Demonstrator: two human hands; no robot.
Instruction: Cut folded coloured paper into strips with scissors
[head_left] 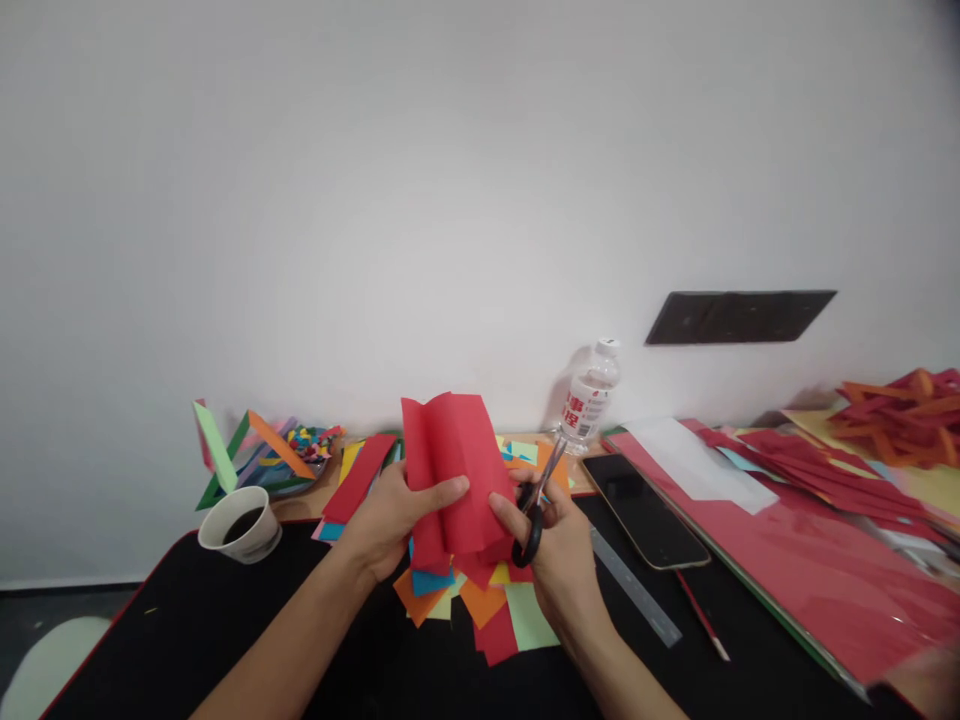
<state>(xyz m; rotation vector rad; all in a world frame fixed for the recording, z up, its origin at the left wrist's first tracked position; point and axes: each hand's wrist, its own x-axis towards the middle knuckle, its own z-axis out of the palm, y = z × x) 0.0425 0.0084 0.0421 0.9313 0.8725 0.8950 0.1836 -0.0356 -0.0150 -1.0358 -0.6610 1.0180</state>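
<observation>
A sheet of red paper (469, 460), creased with folds, is held up above the table between my two hands. My left hand (397, 515) grips its left side, thumb across the front. At the right edge, my right hand (551, 530) pinches the paper with its thumb while also carrying a pair of scissors (531, 525). The black handles hang on my right fingers and the blades point up and away from the sheet. Beneath lie scattered paper pieces in several colours, including an orange piece (482, 603) and a pale green piece (530, 615).
On the left stand a paper cup (241, 525) of dark liquid and a bowl (300, 485) of paper scraps. Behind is a water bottle (589, 400). To the right lie a phone (645, 510), a ruler (636, 588), a pencil (703, 615) and large red sheets (825, 590).
</observation>
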